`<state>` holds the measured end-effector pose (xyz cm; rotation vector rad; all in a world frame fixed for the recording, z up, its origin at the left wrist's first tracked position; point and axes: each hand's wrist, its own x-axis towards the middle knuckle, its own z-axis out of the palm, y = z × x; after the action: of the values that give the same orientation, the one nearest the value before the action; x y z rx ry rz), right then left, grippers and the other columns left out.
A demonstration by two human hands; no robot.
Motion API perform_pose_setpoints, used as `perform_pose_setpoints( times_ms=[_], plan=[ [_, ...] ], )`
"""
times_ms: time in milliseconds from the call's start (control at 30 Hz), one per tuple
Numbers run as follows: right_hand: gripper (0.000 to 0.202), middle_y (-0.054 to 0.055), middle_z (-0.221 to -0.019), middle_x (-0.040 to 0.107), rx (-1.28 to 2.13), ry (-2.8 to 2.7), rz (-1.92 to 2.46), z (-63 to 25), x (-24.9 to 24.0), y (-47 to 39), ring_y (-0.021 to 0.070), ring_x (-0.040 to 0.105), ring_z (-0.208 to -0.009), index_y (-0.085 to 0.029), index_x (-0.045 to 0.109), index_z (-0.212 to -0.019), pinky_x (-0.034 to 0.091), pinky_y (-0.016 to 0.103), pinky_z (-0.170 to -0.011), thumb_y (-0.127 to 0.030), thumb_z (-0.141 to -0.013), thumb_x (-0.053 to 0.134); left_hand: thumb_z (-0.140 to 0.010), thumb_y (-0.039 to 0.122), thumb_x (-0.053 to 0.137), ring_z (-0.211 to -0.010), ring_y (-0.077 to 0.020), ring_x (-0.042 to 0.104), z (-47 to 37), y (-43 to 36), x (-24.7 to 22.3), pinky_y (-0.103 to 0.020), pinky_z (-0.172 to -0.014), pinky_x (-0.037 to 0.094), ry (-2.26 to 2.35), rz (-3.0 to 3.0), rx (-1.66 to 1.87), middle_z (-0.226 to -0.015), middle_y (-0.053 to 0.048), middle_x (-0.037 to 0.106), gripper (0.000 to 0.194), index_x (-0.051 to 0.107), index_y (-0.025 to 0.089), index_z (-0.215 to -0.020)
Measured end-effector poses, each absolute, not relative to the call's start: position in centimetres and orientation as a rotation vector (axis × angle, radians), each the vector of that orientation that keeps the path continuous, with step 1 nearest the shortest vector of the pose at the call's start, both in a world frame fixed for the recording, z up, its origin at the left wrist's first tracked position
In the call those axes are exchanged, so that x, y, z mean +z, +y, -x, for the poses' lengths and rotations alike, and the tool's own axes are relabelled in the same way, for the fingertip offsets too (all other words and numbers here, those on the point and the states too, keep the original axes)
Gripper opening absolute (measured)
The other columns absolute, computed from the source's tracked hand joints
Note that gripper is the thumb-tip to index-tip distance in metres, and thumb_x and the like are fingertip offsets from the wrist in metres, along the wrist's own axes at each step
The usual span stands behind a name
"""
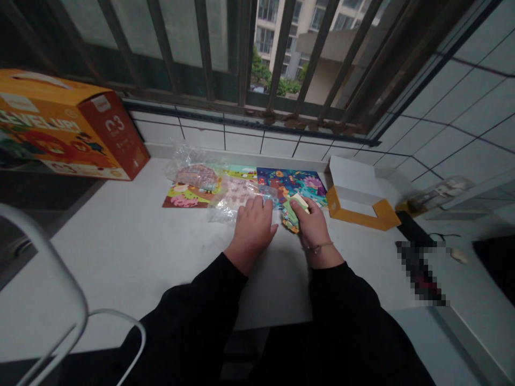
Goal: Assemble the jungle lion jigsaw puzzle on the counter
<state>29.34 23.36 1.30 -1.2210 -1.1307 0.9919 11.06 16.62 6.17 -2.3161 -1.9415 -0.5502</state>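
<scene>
My right hand (313,222) is wrapped round a small stack of colourful puzzle pieces (290,215), green and cream on top. Beside it, my left hand (254,228) rests on the near edge of a clear plastic bag (225,206), fingers bent forward and thumb apart. Pinkish pieces show through the plastic. Under and behind the bags lie colourful illustrated sheets, a dark blue sea picture (292,179) on the right and a green and brown one (183,197) on the left. Another crumpled clear bag (193,161) lies at the back left.
An open yellow and white box (360,216) sits right of the sheets. A large orange box (108,134) stands at the back left. White tubing (76,279) crosses the left foreground. Window bars and a tiled wall edge the white counter (153,246).
</scene>
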Motion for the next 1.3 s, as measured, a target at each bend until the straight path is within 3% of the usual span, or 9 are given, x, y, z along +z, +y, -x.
perform_pose_setpoints(
  times_ms=[100, 233, 367, 467, 667, 800, 967, 1133, 1300],
  plan=[
    [0.058, 0.002, -0.098, 0.083, 1.190, -0.987, 1.121, -29.1, 1.7, 23.2, 0.0192, 0.076, -0.081, -0.024, 0.079, -0.109, 0.064, 0.032, -0.076, -0.063, -0.071, 0.100, -0.105, 0.022, 0.063, -0.121, -0.0378, 0.063, -10.8, 16.9, 6.3, -0.050, -0.095, 0.051, -2.023, 2.204, -0.606, -0.124, -0.017, 0.071, 0.016, 0.069, 0.019, -0.119],
    [0.057, 0.004, -0.102, 0.085, 1.495, -0.994, 0.958, -28.7, 3.0, 22.0, 0.0194, 0.079, -0.080, -0.025, 0.079, -0.113, 0.067, 0.033, -0.079, -0.059, -0.073, 0.101, -0.108, 0.021, 0.058, -0.113, -0.0344, 0.065, -10.3, 17.2, 6.5, -0.049, -0.096, 0.050, -1.977, 2.108, -0.968, -0.115, -0.014, 0.074, 0.014, 0.070, 0.021, -0.115],
    [0.063, 0.006, -0.110, 0.086, 1.749, -1.142, 0.818, -29.0, 3.9, 20.9, 0.0250, 0.083, -0.092, -0.027, 0.078, -0.122, 0.070, 0.039, -0.087, -0.064, -0.076, 0.098, -0.109, 0.022, 0.057, -0.106, -0.0312, 0.066, -10.2, 17.4, 6.3, -0.047, -0.096, 0.049, -1.746, 2.152, -1.271, -0.110, -0.011, 0.076, 0.014, 0.070, 0.022, -0.111],
    [0.064, 0.007, -0.114, 0.086, 1.752, -1.194, 0.752, -29.4, 3.8, 20.9, 0.0272, 0.083, -0.100, -0.028, 0.077, -0.124, 0.069, 0.041, -0.091, -0.069, -0.078, 0.094, -0.112, 0.027, 0.056, -0.103, -0.0284, 0.067, -10.3, 17.6, 6.0, -0.044, -0.095, 0.050, -1.558, 2.239, -1.480, -0.106, -0.010, 0.076, 0.015, 0.070, 0.021, -0.110],
    [0.058, 0.004, -0.115, 0.085, 1.563, -1.109, 0.798, -29.0, 3.2, 21.6, 0.0239, 0.082, -0.101, -0.031, 0.077, -0.122, 0.068, 0.039, -0.094, -0.064, -0.078, 0.096, -0.113, 0.025, 0.057, -0.099, -0.0237, 0.068, -11.0, 17.5, 5.7, -0.039, -0.093, 0.054, -1.331, 2.273, -1.756, -0.101, -0.006, 0.075, 0.013, 0.069, 0.022, -0.109],
    [0.065, 0.005, -0.123, 0.084, 1.446, -1.229, 0.885, -29.0, 2.8, 21.8, 0.0278, 0.081, -0.110, -0.031, 0.079, -0.128, 0.067, 0.045, -0.100, -0.061, -0.074, 0.099, -0.112, 0.023, 0.059, -0.097, -0.0223, 0.069, -11.4, 17.1, 5.6, -0.038, -0.090, 0.056, -1.358, 2.272, -1.790, -0.103, -0.006, 0.076, 0.011, 0.069, 0.022, -0.109],
    [0.050, 0.006, -0.125, 0.085, 1.192, -1.577, 0.967, -29.5, 2.3, 22.4, 0.0318, 0.078, -0.120, -0.027, 0.087, -0.120, 0.061, 0.050, -0.111, -0.047, -0.076, 0.099, -0.112, 0.023, 0.058, -0.101, -0.0238, 0.069, -11.3, 17.3, 5.6, -0.040, -0.093, 0.056, -1.386, 2.240, -1.776, -0.104, -0.008, 0.077, 0.012, 0.069, 0.021, -0.108],
    [0.050, 0.005, -0.137, 0.082, 1.100, -1.589, 0.937, -29.0, 2.2, 22.5, 0.0309, 0.067, -0.143, -0.030, 0.085, -0.127, 0.044, 0.050, -0.131, -0.037, -0.078, 0.093, -0.113, 0.023, 0.057, -0.106, -0.0251, 0.071, -11.8, 17.2, 5.1, -0.043, -0.099, 0.057, -1.145, 2.505, -1.535, -0.108, -0.009, 0.078, 0.016, 0.072, 0.021, -0.111],
    [0.053, 0.007, -0.124, 0.083, 1.289, -1.077, 0.921, -27.7, 1.7, 22.4, 0.0246, 0.078, -0.112, -0.027, 0.078, -0.130, 0.063, 0.044, -0.108, -0.058, -0.087, 0.086, -0.114, 0.019, 0.056, -0.105, -0.0228, 0.072, -13.1, 16.4, 4.4, -0.038, -0.095, 0.061, -1.046, 2.673, -1.378, -0.110, -0.009, 0.077, 0.017, 0.073, 0.020, -0.114]
  ],
)
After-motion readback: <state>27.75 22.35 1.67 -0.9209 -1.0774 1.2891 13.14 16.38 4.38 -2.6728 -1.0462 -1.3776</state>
